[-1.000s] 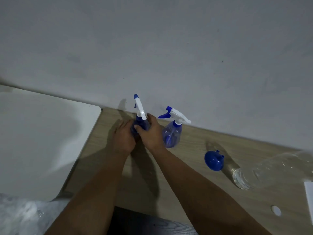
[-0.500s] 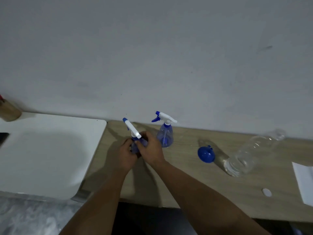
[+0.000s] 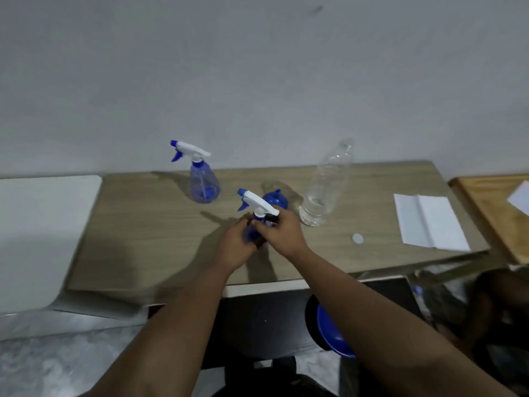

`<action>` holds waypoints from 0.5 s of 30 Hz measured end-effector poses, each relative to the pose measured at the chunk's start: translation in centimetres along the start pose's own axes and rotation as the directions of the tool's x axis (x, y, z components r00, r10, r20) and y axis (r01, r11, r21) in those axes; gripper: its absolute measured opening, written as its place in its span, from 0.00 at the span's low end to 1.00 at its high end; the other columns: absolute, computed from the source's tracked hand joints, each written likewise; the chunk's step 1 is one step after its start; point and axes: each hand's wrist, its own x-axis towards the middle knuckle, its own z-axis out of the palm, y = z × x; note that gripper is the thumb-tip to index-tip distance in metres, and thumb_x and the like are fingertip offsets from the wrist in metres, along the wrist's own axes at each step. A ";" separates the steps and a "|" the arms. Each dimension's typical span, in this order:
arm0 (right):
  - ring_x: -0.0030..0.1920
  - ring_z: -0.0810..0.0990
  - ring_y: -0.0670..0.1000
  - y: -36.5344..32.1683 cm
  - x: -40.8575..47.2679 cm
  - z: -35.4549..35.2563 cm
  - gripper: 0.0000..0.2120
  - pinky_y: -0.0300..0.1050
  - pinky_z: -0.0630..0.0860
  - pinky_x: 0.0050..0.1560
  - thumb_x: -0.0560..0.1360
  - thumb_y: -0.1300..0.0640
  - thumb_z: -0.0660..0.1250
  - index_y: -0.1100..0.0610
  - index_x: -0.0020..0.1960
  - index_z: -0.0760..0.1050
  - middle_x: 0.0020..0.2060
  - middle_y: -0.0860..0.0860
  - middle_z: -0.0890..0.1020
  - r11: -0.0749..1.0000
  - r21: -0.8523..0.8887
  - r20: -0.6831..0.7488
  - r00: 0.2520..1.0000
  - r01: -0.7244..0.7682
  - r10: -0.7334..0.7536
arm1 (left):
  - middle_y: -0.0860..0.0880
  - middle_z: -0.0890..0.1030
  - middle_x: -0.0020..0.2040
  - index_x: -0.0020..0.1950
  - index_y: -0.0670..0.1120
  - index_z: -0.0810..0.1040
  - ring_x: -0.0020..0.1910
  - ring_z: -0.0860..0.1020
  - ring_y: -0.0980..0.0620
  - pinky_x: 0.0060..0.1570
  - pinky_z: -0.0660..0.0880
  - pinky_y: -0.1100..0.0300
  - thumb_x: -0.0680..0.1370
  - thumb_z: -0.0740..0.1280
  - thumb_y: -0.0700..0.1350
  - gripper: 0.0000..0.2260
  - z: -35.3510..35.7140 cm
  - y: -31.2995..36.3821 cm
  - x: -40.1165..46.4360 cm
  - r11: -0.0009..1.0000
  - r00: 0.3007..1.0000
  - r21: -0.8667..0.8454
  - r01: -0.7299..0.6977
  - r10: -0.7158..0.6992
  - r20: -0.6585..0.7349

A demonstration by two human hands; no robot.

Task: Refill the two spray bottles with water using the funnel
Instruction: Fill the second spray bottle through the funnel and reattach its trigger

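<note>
At frame centre, the left hand point(image 3: 233, 249) grips a spray bottle point(image 3: 255, 222) above the worktop point(image 3: 148, 224), while right hand point(image 3: 282, 232) fingers clamp its neck; the funnel point(image 3: 276, 198) sits just behind.

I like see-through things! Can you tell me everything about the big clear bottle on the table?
The clear plastic water bottle stands upright on the wooden table, right of the blue funnel. It is tall, ribbed and see-through, with a narrow neck. Its mouth looks uncapped, and a small white cap lies on the table nearby. Only a little water sits at the bottom. Neither hand touches it.
</note>
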 end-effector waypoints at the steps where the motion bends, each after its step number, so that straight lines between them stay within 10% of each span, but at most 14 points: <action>1: 0.47 0.85 0.43 0.9 -0.2 -1.2 0.12 0.45 0.82 0.50 0.72 0.59 0.78 0.50 0.54 0.84 0.44 0.43 0.87 1.000 -0.003 -0.018 1.000 -0.017 0.017 | 0.57 0.83 0.52 0.59 0.56 0.78 0.51 0.81 0.56 0.51 0.77 0.56 0.68 0.73 0.53 0.19 1.7 0.3 0.3 1.000 1.000 0.006 0.016 -0.016 0.005; 8: 0.41 0.83 0.44 5.7 -1.4 -5.4 0.16 0.48 0.83 0.45 0.69 0.54 0.84 0.52 0.47 0.77 0.40 0.45 0.84 0.988 0.098 -0.076 0.989 -0.121 0.128 | 0.49 0.82 0.60 0.64 0.50 0.79 0.57 0.79 0.46 0.41 0.61 0.69 0.75 0.69 0.38 0.18 9.3 1.3 1.3 0.984 0.990 0.140 0.107 -0.093 -0.107; 15: 0.52 0.87 0.53 6.6 -0.8 -6.6 0.13 0.50 0.83 0.54 0.74 0.62 0.78 0.61 0.57 0.81 0.49 0.56 0.87 0.982 0.150 0.032 0.994 -0.110 0.107 | 0.46 0.83 0.46 0.57 0.47 0.80 0.47 0.81 0.43 0.41 0.68 0.57 0.74 0.71 0.41 0.12 9.7 1.2 1.9 0.969 0.986 0.193 0.155 -0.140 -0.091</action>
